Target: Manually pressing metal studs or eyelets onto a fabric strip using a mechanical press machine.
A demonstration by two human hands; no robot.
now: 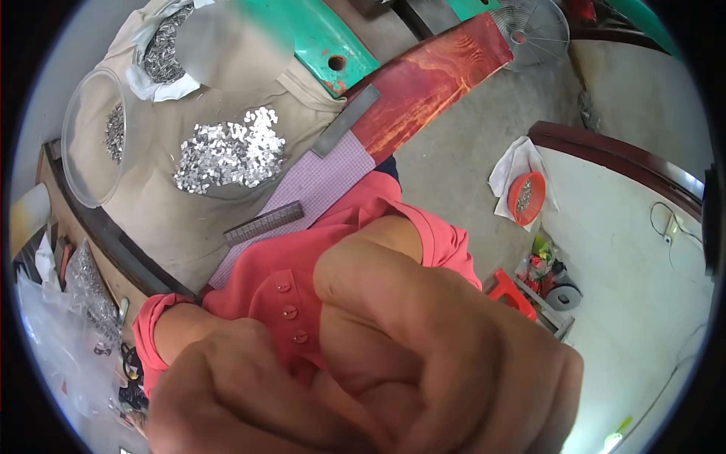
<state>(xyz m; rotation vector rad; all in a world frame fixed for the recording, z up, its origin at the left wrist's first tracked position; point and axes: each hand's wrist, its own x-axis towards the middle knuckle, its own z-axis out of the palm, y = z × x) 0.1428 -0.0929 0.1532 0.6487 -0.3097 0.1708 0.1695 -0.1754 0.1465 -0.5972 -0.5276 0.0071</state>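
Observation:
Both of my hands are raised very close in the lower part of the view, hiding much behind them. My left hand (219,393) is closed, with its fingers curled inward. Larger and further right, my right hand (454,356) is also closed, its knuckles bent and its fingertips out of sight. What the fingers hold, if anything, is hidden. Behind them shows my pink buttoned shirt (257,280). Beyond it, a pile of small shiny metal pieces (231,151) lies on beige cloth (162,216), away from both hands.
A clear round tub (68,144) and a white bag (155,91) hold small metal parts. A dark ridged bar (265,222) and grey flat bar (346,121) lie by a checked purple strip (321,178). A red basin (527,198) and a fan (529,34) stand right.

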